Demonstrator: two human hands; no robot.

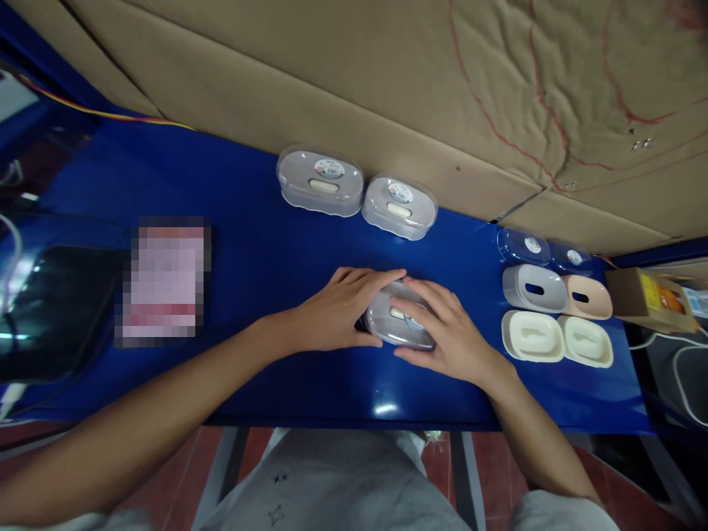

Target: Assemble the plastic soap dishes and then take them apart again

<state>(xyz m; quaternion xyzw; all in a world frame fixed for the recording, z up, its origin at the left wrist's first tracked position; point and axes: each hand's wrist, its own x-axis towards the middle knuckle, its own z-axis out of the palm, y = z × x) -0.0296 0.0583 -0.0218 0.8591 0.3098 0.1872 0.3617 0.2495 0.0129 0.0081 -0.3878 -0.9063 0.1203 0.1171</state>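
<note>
Grey lidded box between two bare hands, with finished-looking pairs and loose parts on a blue table

Head view.
Item, one: grey box (387,324) with clear top, pale piece in its slot and a round label partly covered by fingers. Location: near the front edge of the blue table (248,258), right of the middle; whether it is lifted slightly cannot be told.
Left hand (340,310): clasped about the box's left end, fingers along the far side, thumb at the near side.
Right hand (450,324): clasped over the right end, fingers across the top, thumb at the near side. The hands close in on the box from opposite ends, fingertips nearly meeting at its far edge.
Items, two: grey covered boxes (321,203), side by side by the cardboard wall (276,74), each with a round label and pale slot piece.
Items, six, at right, in three rows of two: clear lids (520,248) with labels, farthest; grey shell (516,287) and peach shell (600,295), each slotted, between; cream trays (532,354), nearest.
Item, one: cardboard carton (630,299), beyond the shells at right.
Item, one: pixelated pinkish object (163,284), at left, detail hidden.
</note>
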